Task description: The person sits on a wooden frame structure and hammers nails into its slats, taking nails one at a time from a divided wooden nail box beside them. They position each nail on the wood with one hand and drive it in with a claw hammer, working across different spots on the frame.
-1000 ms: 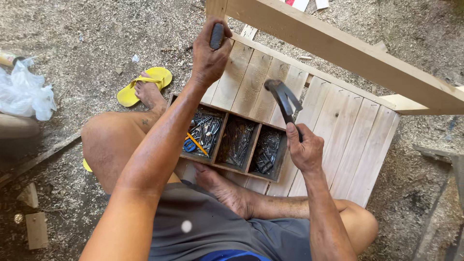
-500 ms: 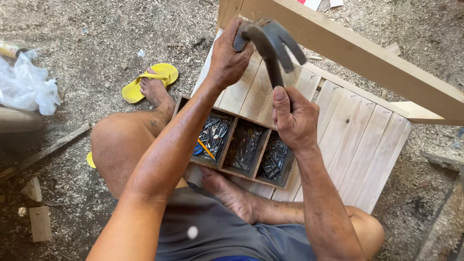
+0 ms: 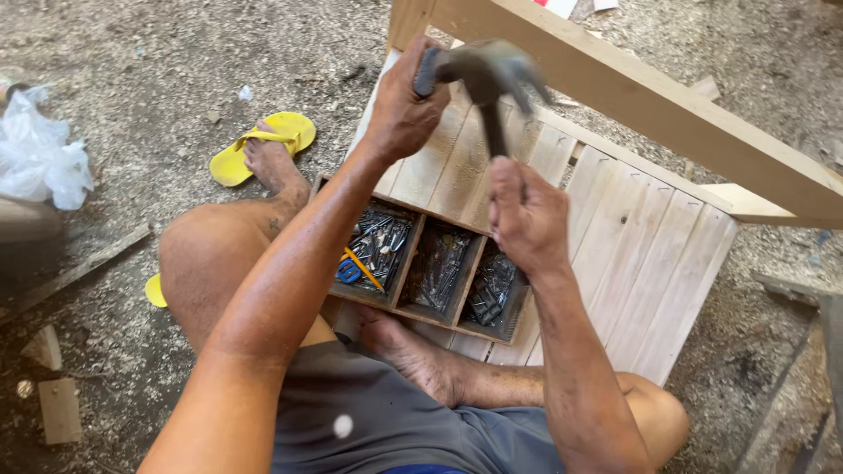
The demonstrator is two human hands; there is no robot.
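The right hand [image 3: 527,215] has its fingers wrapped tight round the handle of a claw hammer [image 3: 487,79], whose blurred steel head sits above the knuckles, just beside the left hand [image 3: 406,101]. That left hand is raised against the lower edge of a long wooden beam [image 3: 667,101]; its fingers are curled shut around something small and dark, possibly a nail or a punch, though I cannot tell which. Whether the hammer head touches it I cannot say either, because of the blur. Below both sets of fingers lies a slatted wooden panel [image 3: 632,263] on the sawdust-covered ground [image 3: 140,88], its boards set side by side with rows of small dark dots that look like nail heads, so the panel seems largely fastened already. The beam stands over it at an angle, and I judge its joint is what remains to fix. Nearer the body than the right fingers is a three-compartment wooden nail box [image 3: 435,276], full of dark nails, with a yellow pencil-like stick in its left compartment. Off beyond the left forearm a foot rests on a yellow flip-flop [image 3: 263,145], and a crumpled white plastic bag [image 3: 39,162] lies further out.
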